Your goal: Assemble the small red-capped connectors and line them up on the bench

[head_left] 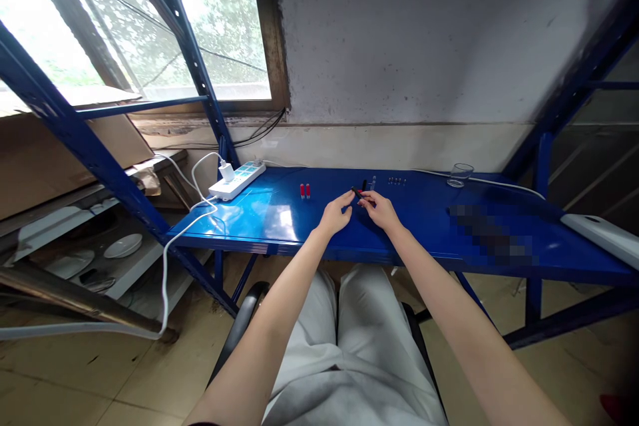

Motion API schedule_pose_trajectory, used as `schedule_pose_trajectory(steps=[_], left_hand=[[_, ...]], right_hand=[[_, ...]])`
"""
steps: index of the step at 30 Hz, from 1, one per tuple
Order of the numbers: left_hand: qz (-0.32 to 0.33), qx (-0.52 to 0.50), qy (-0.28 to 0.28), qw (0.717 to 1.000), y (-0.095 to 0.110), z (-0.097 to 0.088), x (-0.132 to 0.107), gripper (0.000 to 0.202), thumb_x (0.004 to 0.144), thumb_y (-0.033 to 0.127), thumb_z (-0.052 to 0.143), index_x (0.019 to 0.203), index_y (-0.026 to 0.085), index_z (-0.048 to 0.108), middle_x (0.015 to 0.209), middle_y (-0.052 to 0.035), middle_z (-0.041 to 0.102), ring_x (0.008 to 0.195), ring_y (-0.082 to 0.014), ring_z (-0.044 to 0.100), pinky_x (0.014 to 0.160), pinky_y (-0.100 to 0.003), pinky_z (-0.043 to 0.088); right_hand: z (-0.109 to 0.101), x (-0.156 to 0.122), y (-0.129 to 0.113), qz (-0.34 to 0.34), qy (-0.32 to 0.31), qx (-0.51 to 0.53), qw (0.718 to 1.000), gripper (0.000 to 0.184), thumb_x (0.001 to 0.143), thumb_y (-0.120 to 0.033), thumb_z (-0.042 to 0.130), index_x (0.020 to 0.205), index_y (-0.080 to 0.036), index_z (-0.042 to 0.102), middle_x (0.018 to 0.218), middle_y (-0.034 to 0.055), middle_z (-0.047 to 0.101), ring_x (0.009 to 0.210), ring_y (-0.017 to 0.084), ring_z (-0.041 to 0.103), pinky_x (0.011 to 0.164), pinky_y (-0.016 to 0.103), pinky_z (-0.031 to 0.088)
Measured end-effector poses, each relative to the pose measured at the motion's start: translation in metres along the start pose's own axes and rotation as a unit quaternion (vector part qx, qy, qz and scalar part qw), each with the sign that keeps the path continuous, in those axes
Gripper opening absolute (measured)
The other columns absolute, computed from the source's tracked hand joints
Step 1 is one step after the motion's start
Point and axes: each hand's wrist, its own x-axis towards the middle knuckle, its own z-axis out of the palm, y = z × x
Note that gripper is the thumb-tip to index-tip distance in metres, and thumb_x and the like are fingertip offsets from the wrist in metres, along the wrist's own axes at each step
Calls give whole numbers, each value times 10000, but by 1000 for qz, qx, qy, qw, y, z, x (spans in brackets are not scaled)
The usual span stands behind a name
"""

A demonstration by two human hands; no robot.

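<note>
My right hand (382,211) pinches a small black stick-like piece (356,192) between thumb and fingers, just above the blue table. A bit of red shows by those fingertips; what it belongs to is too small to tell. From the other side, my left hand (336,213) reaches in with its fingers stretched and its thumb apart. Its fingertips are at the black piece's end; whether they touch it I cannot tell. Behind the hands stand another small black piece (365,184) and a clear slim piece (373,183). Two small red cylinders with pale lower ends (305,191) stand to the left.
Several tiny metallic pieces (397,181) form a row at the back of the blue table (259,223). A clear glass (459,176) is farther right. At the left lies a white power strip (238,181) with a plug and cable. A pixelated dark item (492,234) is at the right.
</note>
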Motion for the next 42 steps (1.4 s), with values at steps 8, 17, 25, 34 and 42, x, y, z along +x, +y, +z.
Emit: schedule_pose_trajectory(steps=[8,17,25,34,42], left_hand=[[24,9,44,999,5,1,0,477,800,131,431,1271,193,471,1349,-85,439,960,-167,609,871,-324,498],[15,2,45,999,5,1,0,482,794,130,430,1271,199,456,1345,-88,438,901,-152,612,825,-306,507],[7,3,71,997,2,-1,0,448,761,49,399,1172,189,509,1241,-83,508,1016,-166,567,838,-288,486],[-35,-4,57,998,0,-3,0,418,766,62,425,1152,186,527,1141,-77,571,900,-148,590,792,-287,494],[-44,-20,58,997,4,-4,-1,384,791,93,427,1148,186,534,1088,-76,598,834,-135,590,773,-284,492]], right_hand=[[1,1,0,-10,3,7,1000,256,821,-253,449,1041,-189,564,836,68,684,765,186,651,727,341,514],[2,1,1,-17,-11,-22,1000,232,816,-234,451,1014,-190,564,843,71,677,813,197,646,749,348,506],[2,0,4,-8,-30,-46,998,286,820,-251,446,1074,-204,568,864,65,681,828,213,644,757,365,507],[0,0,2,-15,-37,-93,995,295,819,-259,435,1057,-209,602,886,73,677,824,224,639,721,355,509],[1,1,3,-18,-26,-94,995,237,820,-257,455,1001,-217,603,868,67,677,813,221,638,710,357,508]])
